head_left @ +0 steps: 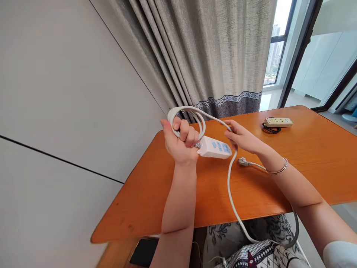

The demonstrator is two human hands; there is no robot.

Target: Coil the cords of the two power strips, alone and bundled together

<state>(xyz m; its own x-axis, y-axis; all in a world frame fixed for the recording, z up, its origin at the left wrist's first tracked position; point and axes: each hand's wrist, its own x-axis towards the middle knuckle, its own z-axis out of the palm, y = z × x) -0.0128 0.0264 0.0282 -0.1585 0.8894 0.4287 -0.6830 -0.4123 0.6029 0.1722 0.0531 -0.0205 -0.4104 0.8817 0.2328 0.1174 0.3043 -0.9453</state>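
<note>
Coils of a white power cord [230, 182] are gripped in my left hand [182, 137], its fingers wrapped round them. The cord leads into a white power strip [213, 147] with blue sockets, which juts out to the right from beside that hand, above the table. My right hand [241, 137] pinches a further stretch of the same cord, just right of the strip's end. From there the cord drops over the table's front edge to my lap and loops back under my right forearm. Its plug [244, 161] lies on the table below my right hand.
An orange wooden table [315, 160] spans the front. A second power strip [278, 122] with a bundled black cord lies at its back right. Grey curtains [223, 56] hang behind, and a white panelled wall [69, 93] stands left. A dark phone-like object [144, 252] is below the front edge.
</note>
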